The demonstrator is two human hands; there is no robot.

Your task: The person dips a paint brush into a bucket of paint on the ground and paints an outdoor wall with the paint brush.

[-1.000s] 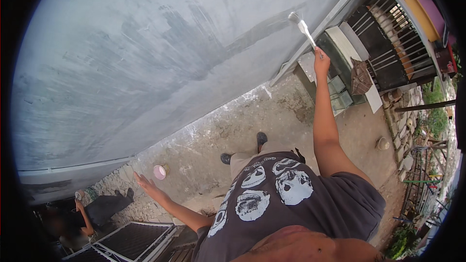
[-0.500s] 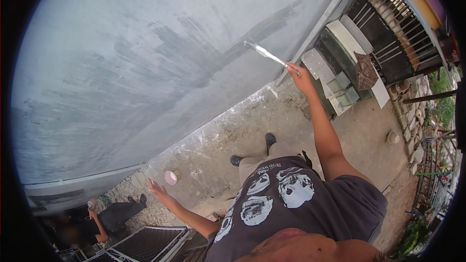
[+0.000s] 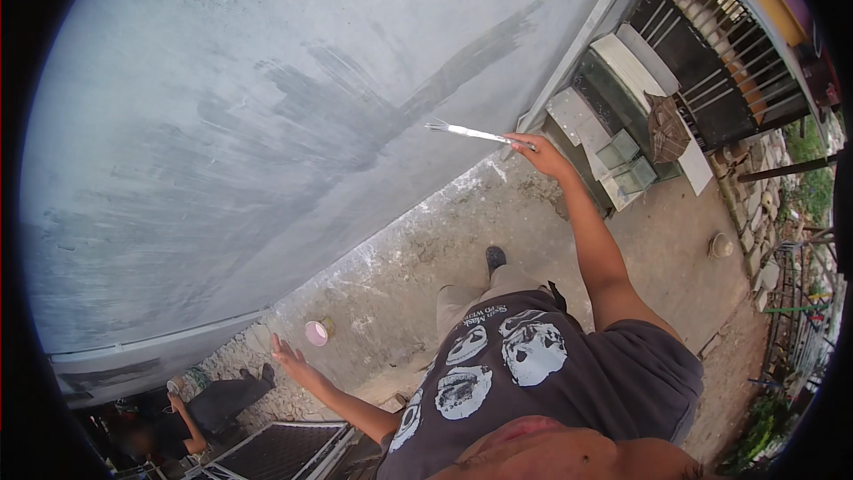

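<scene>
My right hand (image 3: 542, 156) is closed round the handle end of a long paintbrush (image 3: 475, 132) with a white-smeared shaft. Its splayed bristles point left, in front of or against the grey wall (image 3: 293, 169); whether they touch I cannot tell. Darker, wet-looking streaks mark the wall beyond the bristles. Held out low on the left, my left hand (image 3: 298, 364) is empty, with its fingers apart. Nearest to it in view is a small bucket (image 3: 317, 332) with pinkish-white contents, standing on the ground.
Glass panes (image 3: 626, 164) and pale boards lean by a barred enclosure (image 3: 720, 44) at the right. A light-coloured pail (image 3: 720, 245) stands near a stone edging. At the lower left another person (image 3: 191, 418) is by the wall, near a metal-framed mesh panel (image 3: 280, 453).
My right hand has drawn back slightly, and the paintbrush has swung lower and flatter, its bristles moving down and left. My left hand stays open, almost unmoved.
</scene>
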